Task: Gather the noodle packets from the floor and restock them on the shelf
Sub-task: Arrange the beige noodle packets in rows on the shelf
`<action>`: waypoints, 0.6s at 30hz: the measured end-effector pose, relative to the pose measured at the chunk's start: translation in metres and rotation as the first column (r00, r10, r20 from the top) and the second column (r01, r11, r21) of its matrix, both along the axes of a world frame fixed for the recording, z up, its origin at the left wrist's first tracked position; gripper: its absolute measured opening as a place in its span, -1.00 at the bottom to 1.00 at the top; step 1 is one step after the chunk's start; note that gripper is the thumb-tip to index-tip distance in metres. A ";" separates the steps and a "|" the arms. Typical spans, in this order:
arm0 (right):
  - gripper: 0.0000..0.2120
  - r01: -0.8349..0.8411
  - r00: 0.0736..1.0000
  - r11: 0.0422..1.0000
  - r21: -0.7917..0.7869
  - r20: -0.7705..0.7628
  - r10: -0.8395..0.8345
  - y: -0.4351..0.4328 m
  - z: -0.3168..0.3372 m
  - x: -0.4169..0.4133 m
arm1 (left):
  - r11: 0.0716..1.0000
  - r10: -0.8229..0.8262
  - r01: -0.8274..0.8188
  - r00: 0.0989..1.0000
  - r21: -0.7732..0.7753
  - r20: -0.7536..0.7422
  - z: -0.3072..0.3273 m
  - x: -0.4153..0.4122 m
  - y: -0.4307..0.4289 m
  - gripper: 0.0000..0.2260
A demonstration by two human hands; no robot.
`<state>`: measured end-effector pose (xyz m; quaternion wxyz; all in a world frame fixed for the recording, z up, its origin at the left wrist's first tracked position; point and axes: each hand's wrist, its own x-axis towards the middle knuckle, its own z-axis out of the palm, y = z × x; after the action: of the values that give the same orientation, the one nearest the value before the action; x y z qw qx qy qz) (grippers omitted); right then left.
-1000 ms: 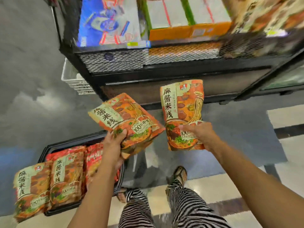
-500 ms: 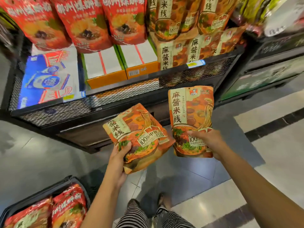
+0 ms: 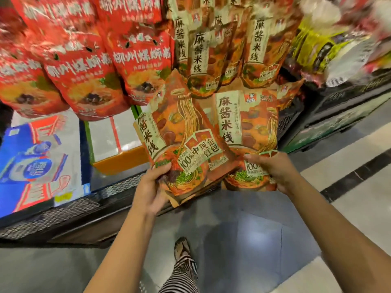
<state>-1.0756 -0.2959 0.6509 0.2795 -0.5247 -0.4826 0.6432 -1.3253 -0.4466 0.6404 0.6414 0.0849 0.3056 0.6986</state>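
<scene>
Your left hand [image 3: 151, 187] pinches the bottom corner of a tilted orange noodle packet [image 3: 182, 136] at frame centre. Your right hand [image 3: 273, 170] grips an upright matching packet [image 3: 249, 132] just beside it, both before the shelf [image 3: 69, 206].

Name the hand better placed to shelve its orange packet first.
Probably the right hand: its orange packet stands upright right below the matching shelf row. The left hand holds its packet tilted, nearer the red packets.

Orange noodle packets [image 3: 247, 132] before shelf [image 3: 69, 208]
</scene>
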 end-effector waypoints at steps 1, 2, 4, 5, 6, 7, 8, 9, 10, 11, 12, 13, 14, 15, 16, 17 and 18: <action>-0.56 0.028 0.999 1.000 0.003 -0.027 -0.028 0.013 0.003 -0.006 | 1.000 -0.018 0.019 1.000 0.014 -0.021 0.003 -0.010 0.016 -0.37; -0.57 0.055 0.997 0.998 0.007 -0.057 -0.054 0.025 0.006 -0.011 | 0.999 -0.035 0.036 0.999 0.030 -0.041 0.006 -0.018 0.031 -0.39; -0.57 0.089 0.991 0.996 0.010 -0.099 -0.087 0.046 0.013 -0.019 | 0.996 -0.076 0.079 0.994 0.045 -0.077 0.013 -0.031 0.061 -0.50; -0.62 0.101 0.985 0.995 0.005 -0.139 -0.100 0.057 0.016 -0.021 | 0.995 -0.090 0.094 0.992 0.040 -0.093 0.018 -0.036 0.076 -0.56; -0.68 0.107 0.979 0.994 -0.003 -0.176 -0.106 0.067 0.019 -0.022 | 0.993 -0.103 0.108 0.989 0.045 -0.110 0.021 -0.040 0.091 -0.59; -0.69 0.106 0.970 0.994 -0.011 -0.217 -0.106 0.077 0.022 -0.022 | 0.991 -0.115 0.123 0.985 0.052 -0.131 0.025 -0.043 0.104 -0.60; -0.63 0.103 0.962 0.995 -0.009 -0.253 -0.102 0.089 0.024 -0.022 | 0.990 -0.121 0.132 0.979 0.058 -0.164 0.028 -0.045 0.118 -0.55; -0.55 0.109 0.954 0.994 -0.003 -0.280 -0.106 0.101 0.025 -0.020 | 0.989 -0.122 0.136 0.972 0.057 -0.202 0.032 -0.047 0.131 -0.50; -0.45 0.119 0.950 0.993 0.011 -0.291 -0.110 0.113 0.027 -0.019 | 0.990 -0.112 0.128 0.965 0.053 -0.237 0.033 -0.050 0.144 -0.49; -0.33 0.127 0.951 0.991 0.033 -0.287 -0.112 0.127 0.029 -0.018 | 0.993 -0.093 0.108 0.961 0.043 -0.262 0.036 -0.052 0.158 -0.47; -0.24 0.123 0.956 0.990 0.062 -0.277 -0.101 0.141 0.032 -0.017 | 0.995 -0.074 0.090 0.953 0.042 -0.294 0.039 -0.054 0.171 -0.44; -0.22 0.119 0.957 0.989 0.093 -0.275 -0.090 0.156 0.036 -0.016 | 0.998 -0.043 0.057 0.944 0.033 -0.326 0.043 -0.057 0.185 -0.39; -0.24 0.108 0.958 0.987 0.122 -0.277 -0.070 0.172 0.040 -0.016 | 0.999 -0.002 0.014 0.928 0.031 -0.372 0.045 -0.058 0.199 -0.32; -0.25 0.097 0.959 0.984 0.150 -0.277 -0.052 0.189 0.044 -0.016 | 0.999 0.039 -0.034 0.912 0.019 -0.407 0.048 -0.059 0.212 -0.28; -0.25 0.085 0.963 0.981 0.174 -0.268 -0.036 0.207 0.048 -0.017 | 0.997 0.076 -0.082 0.898 0.006 -0.434 0.048 -0.062 0.225 -0.28; -0.23 0.072 0.966 0.977 0.200 -0.258 -0.018 0.226 0.050 -0.018 | 0.993 0.101 -0.121 0.891 -0.017 -0.443 0.048 -0.064 0.239 -0.34; -0.22 0.048 0.970 0.974 0.223 -0.244 0.008 0.246 0.052 -0.020 | 0.988 0.111 -0.148 0.885 -0.046 -0.452 0.046 -0.067 0.252 -0.41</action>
<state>-1.0958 -0.0499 0.7033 0.4013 -0.4111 -0.5099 0.6404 -1.3921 -0.1948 0.6864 0.5087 0.1971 0.4774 0.6888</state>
